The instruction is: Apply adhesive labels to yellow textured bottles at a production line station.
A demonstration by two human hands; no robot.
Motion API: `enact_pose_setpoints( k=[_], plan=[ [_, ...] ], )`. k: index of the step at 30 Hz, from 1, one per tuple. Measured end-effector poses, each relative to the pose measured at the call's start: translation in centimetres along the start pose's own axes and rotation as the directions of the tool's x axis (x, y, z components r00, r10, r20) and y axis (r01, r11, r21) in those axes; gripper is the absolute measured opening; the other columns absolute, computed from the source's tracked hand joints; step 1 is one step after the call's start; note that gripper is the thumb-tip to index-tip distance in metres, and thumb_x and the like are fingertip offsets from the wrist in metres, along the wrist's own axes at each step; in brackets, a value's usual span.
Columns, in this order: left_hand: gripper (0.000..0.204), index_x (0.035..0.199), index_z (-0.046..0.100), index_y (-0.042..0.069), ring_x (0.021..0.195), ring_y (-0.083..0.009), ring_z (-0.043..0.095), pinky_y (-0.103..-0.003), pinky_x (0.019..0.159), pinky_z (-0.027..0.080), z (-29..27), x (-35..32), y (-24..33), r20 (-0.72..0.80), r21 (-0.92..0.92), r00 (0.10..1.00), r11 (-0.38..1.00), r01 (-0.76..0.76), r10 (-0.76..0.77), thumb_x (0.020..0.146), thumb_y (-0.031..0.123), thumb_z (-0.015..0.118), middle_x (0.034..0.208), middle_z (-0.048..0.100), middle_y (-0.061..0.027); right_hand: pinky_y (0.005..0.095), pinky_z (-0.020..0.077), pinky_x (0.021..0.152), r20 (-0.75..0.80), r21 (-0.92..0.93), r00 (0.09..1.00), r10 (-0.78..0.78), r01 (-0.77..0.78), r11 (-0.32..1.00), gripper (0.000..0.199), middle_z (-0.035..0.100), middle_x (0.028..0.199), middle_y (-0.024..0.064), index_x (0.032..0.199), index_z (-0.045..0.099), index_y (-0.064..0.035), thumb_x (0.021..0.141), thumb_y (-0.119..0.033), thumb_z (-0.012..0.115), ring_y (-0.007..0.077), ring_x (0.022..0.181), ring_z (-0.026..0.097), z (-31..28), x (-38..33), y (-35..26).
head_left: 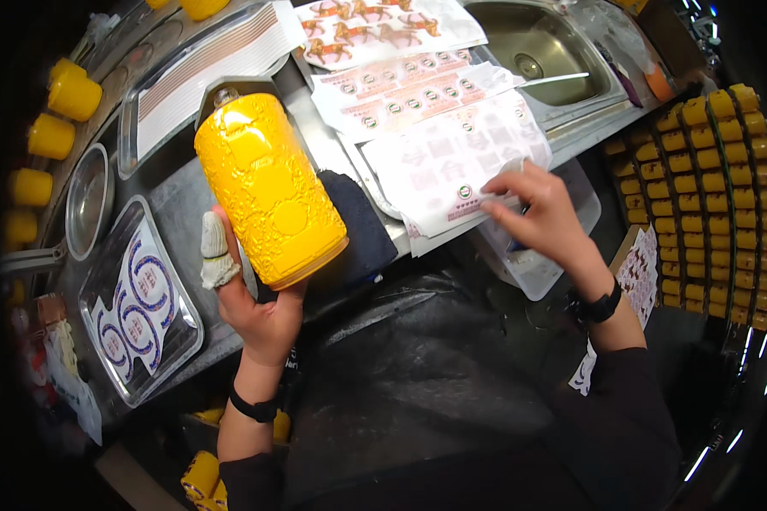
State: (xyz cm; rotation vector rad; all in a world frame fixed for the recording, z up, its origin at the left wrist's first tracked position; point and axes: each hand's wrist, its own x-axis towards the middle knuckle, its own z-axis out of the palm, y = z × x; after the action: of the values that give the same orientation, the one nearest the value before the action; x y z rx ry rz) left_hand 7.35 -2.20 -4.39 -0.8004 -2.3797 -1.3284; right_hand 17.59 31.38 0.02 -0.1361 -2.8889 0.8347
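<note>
Crowded metal surface point(187, 204) ahead carries overlapping sheets of printed labels. With my left hand point(260, 311) I grip the embossed yellow ceramic bottle point(268, 187) from below, tilted so its side faces me. My right hand point(541, 209) pinches the near edge of a white label sheet point(443, 162). Stacked yellow caps point(707, 196) crowd the right, leaving little room.

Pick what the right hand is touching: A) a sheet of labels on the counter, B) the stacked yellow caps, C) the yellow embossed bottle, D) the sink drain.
A: the right hand pinches at a sheet of labels, while the left hand holds the yellow embossed bottle.
</note>
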Motion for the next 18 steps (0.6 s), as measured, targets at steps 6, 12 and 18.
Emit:
enact_pose_setpoints(
  k=[6, 12, 18],
  plan=[
    [0.083, 0.147, 0.032, -0.005, 0.142, -0.0273, 0.033, -0.037, 0.115, 0.025, -0.1, 0.0, 0.0, 0.016, -0.072, 1.000, 0.997, 0.020, -0.019, 0.083, 0.022, 0.078, 0.155, 0.033, -0.0166, 0.0356, 0.0447, 0.051, -0.031, -0.110, 0.971, -0.235, 0.230, 0.967, 0.030, 0.049, 0.075, 0.0071, 0.098, 0.065, -0.0148, 0.072, -0.018, 0.078, 0.0251, 0.059, 0.056, 4.3, -1.4, -3.0],
    [0.083, 0.147, 0.034, -0.004, 0.143, -0.0280, 0.032, -0.037, 0.115, 0.024, 0.1, 0.0, 0.1, 0.008, -0.045, 1.000, 0.999, -0.024, 0.024, 0.084, 0.030, 0.077, 0.153, 0.035, -0.0169, 0.0355, 0.0431, 0.048, -0.021, -0.194, 0.935, -0.353, 0.342, 0.919, 0.024, 0.047, 0.072, 0.0062, 0.093, 0.066, -0.0143, 0.072, -0.015, 0.077, 0.0244, 0.055, 0.055, 4.2, -0.7, -2.6],
    [0.081, 0.147, 0.033, -0.004, 0.141, -0.0283, 0.034, -0.037, 0.115, 0.025, 0.3, 0.2, 0.1, 0.001, -0.081, 0.999, 0.995, -0.050, 0.051, 0.086, 0.028, 0.075, 0.152, 0.036, -0.0174, 0.0360, 0.0428, 0.047, -0.085, -0.216, 0.913, -0.399, 0.375, 0.902, 0.015, 0.048, 0.066, 0.0057, 0.086, 0.065, -0.0115, 0.074, -0.012, 0.074, 0.0244, 0.053, 0.055, 3.0, 0.4, -2.7]
  ],
)
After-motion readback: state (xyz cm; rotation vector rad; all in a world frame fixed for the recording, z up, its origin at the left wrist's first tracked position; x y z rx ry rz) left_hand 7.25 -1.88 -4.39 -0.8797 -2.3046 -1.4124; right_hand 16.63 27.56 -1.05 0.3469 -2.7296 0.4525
